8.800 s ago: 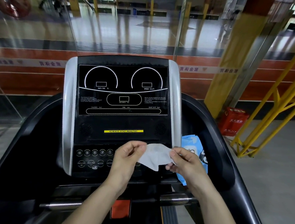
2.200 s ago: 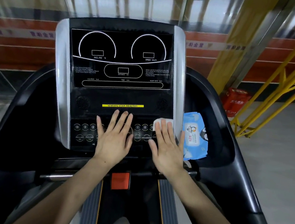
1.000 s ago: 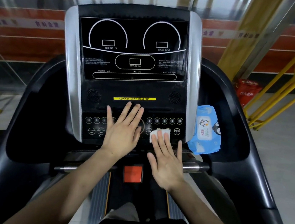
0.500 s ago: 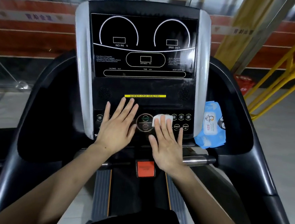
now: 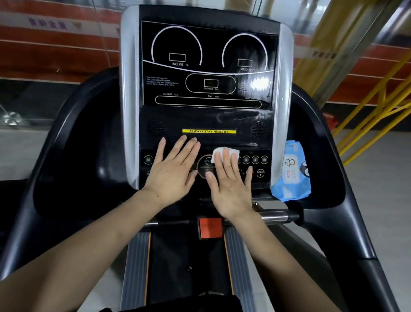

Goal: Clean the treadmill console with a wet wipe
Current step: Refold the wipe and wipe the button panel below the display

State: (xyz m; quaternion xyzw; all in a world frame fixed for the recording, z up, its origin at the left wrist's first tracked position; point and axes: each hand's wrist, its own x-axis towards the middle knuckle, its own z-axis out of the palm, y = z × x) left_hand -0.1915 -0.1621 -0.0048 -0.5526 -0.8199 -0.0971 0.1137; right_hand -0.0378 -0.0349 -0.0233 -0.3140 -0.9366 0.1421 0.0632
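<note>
While your right hand (image 5: 230, 183) lies flat, fingers spread, it pins the wet wipe (image 5: 220, 154) against the console (image 5: 205, 93) button row; nothing is gripped. Wipe is white, folded into a small crumpled pad, poking out beyond your fingertips, overlapping the round start button (image 5: 205, 164). Your left hand (image 5: 173, 170) sits just beside it, also flat and empty, palm on the buttons. Console glass above your hands shows streaks and glare. Blue wipes pack (image 5: 292, 176) rests right of your right hand, off the panel.
</note>
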